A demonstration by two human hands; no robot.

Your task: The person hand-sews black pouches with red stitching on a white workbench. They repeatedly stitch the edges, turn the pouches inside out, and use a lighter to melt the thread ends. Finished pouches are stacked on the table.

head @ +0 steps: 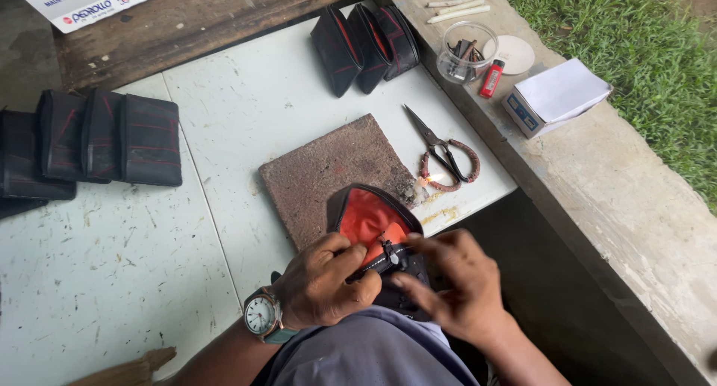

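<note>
A black pouch (373, 233) with an orange-red lining is held at the near edge of the white worktop (246, 109), partly resting on a rough brown stone slab (328, 169). Its open mouth is turned up towards the camera, and its lower edge lies between the two hands. The left hand (325, 281), with a wristwatch (261, 315) on its wrist, is closed on the pouch's left side, its grip pinching the dark zip edge. The right hand (455, 285) is closed in a pinch on the small black zip part (392, 257) at the pouch's lower right, the fingers curled over it.

Just beyond the pouch, a small lit flame (429, 180) is seen at the slab's corner, beside a pair of scissors (444, 150) with wrapped handles. Finished black pouches are stacked at the far left (104, 136) and stood in a row at the back (366, 46). On the concrete ledge (597, 169) are seen a clear jar (467, 51), a red lighter (491, 78) and a small box (553, 96).
</note>
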